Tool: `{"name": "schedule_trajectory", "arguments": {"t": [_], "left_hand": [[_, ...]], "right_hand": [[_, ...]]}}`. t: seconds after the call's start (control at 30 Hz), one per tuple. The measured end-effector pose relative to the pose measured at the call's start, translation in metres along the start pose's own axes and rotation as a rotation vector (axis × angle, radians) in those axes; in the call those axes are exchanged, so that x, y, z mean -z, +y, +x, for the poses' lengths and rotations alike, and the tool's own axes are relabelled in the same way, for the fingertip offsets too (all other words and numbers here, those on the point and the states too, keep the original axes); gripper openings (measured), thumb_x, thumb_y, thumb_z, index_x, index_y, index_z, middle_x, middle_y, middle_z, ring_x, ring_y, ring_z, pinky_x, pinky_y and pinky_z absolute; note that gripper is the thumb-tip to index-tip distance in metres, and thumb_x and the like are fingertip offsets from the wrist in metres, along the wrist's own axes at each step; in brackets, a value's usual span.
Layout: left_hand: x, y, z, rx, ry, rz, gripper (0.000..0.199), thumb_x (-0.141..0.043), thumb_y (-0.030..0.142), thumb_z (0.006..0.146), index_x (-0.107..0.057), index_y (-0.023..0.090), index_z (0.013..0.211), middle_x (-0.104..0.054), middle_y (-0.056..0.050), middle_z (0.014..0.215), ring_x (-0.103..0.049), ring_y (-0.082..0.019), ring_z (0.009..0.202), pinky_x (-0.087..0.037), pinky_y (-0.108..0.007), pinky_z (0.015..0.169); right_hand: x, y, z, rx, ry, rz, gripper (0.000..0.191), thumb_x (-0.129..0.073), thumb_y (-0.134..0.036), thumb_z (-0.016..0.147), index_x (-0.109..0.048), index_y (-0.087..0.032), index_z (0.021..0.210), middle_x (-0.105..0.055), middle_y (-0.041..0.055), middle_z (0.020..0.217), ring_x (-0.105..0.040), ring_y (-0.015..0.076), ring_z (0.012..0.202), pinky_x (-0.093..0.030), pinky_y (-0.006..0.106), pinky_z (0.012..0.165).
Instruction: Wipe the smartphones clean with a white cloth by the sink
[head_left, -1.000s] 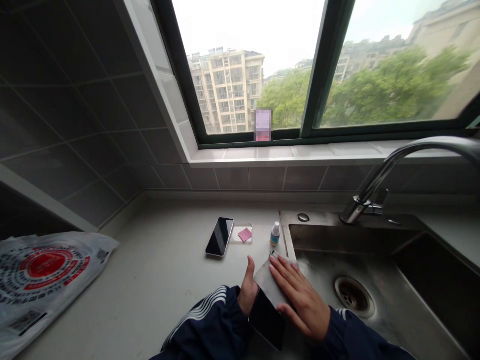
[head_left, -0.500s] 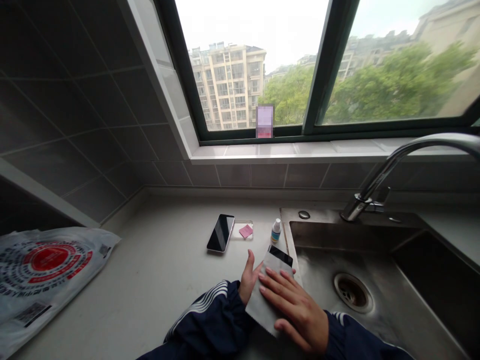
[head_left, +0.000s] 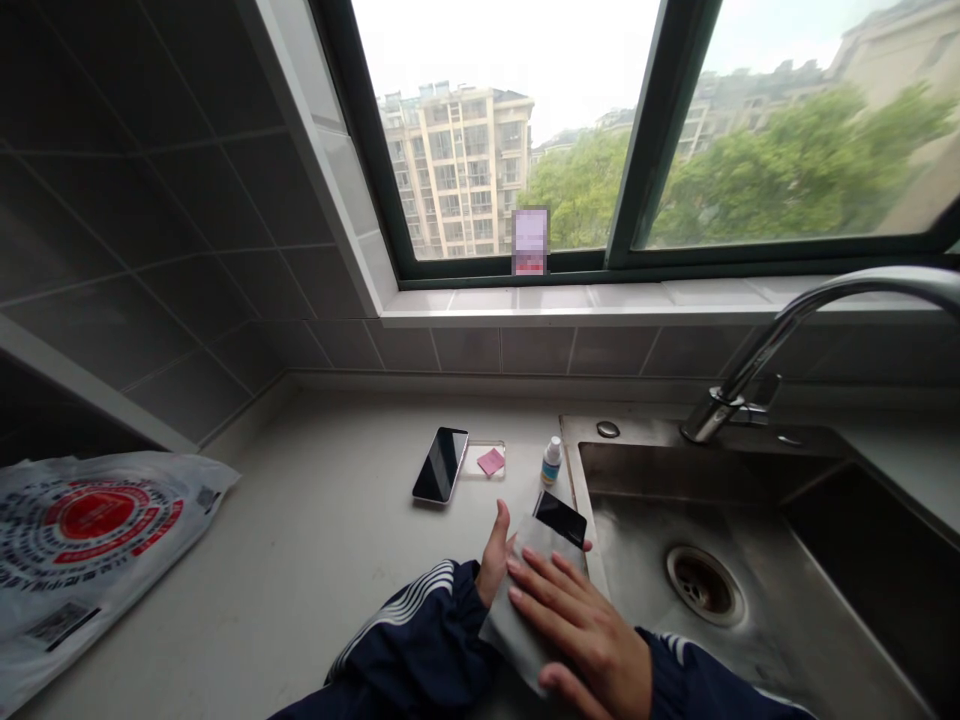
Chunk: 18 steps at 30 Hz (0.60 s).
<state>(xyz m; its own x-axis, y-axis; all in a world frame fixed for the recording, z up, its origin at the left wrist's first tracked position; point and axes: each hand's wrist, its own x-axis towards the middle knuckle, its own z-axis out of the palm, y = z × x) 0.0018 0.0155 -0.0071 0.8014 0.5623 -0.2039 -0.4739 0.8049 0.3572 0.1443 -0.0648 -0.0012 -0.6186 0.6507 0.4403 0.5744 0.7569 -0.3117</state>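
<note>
A dark-screened phone (head_left: 560, 519) rests in my left hand (head_left: 493, 556). My left thumb stands up along its left side, a fingertip shows at its right edge, and the other fingers are hidden beneath. Over the lower part of the phone lies a grey cloth (head_left: 513, 637). My right hand (head_left: 583, 622) presses flat on that cloth, fingers stretched out and not curled round it. Just beyond the phone stands a small white-capped bottle (head_left: 551, 463) with a blue and yellow label.
On the counter (head_left: 300, 540) lie a second phone (head_left: 441, 466), a clear phone case (head_left: 474, 473) and a pink square piece (head_left: 491, 461). A printed plastic bag (head_left: 97, 560) is at the left. At the right are a steel sink (head_left: 637, 560) and a curved faucet (head_left: 780, 335).
My right hand and the cloth have slid slightly down and left along the phone, so more of the dark screen shows. My left hand has barely moved.
</note>
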Motion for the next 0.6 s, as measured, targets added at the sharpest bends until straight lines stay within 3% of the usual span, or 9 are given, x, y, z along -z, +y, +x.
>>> {"name": "schedule_trajectory", "arguments": {"t": [0.23, 0.33, 0.47, 0.6], "left_hand": [[-0.01, -0.001, -0.001, -0.093, -0.135, -0.063, 0.073, -0.032, 0.065, 0.088, -0.04, 0.017, 0.142, -0.059, -0.015, 0.129, -0.052, -0.029, 0.123, -0.022, -0.043, 0.113], [-0.008, -0.002, -0.001, -0.109, -0.115, -0.058, 0.073, -0.032, 0.066, 0.088, -0.043, 0.015, 0.14, -0.062, -0.016, 0.125, -0.055, -0.029, 0.12, -0.026, -0.043, 0.111], [-0.001, -0.002, 0.003, -0.074, -0.082, -0.02, 0.081, -0.031, 0.071, 0.086, -0.05, 0.008, 0.133, -0.066, -0.019, 0.113, -0.06, -0.031, 0.112, -0.035, -0.043, 0.105], [-0.002, -0.004, 0.004, -0.079, -0.112, -0.033, 0.077, -0.038, 0.069, 0.085, -0.05, 0.009, 0.132, -0.067, -0.018, 0.111, -0.061, -0.031, 0.11, -0.036, -0.043, 0.104]], "right_hand": [[-0.003, 0.029, -0.007, -0.256, 0.057, -0.089, 0.057, -0.035, -0.038, 0.1, -0.026, -0.013, 0.151, -0.017, 0.0137, 0.158, -0.017, 0.0331, 0.144, -0.026, 0.051, 0.113], [-0.001, 0.023, -0.006, -0.207, 0.045, -0.053, 0.057, -0.03, -0.04, 0.101, -0.028, -0.012, 0.15, -0.019, 0.0138, 0.157, -0.016, 0.0335, 0.144, -0.024, 0.052, 0.114], [0.004, 0.009, -0.003, -0.02, -0.042, 0.015, 0.057, -0.023, -0.044, 0.102, -0.032, -0.013, 0.149, -0.026, 0.0122, 0.156, -0.02, 0.0326, 0.144, -0.025, 0.052, 0.114], [0.003, 0.017, -0.005, -0.052, -0.061, -0.022, 0.056, -0.025, -0.042, 0.102, -0.029, -0.013, 0.15, -0.023, 0.0126, 0.156, -0.019, 0.0331, 0.144, -0.026, 0.052, 0.114]]}}
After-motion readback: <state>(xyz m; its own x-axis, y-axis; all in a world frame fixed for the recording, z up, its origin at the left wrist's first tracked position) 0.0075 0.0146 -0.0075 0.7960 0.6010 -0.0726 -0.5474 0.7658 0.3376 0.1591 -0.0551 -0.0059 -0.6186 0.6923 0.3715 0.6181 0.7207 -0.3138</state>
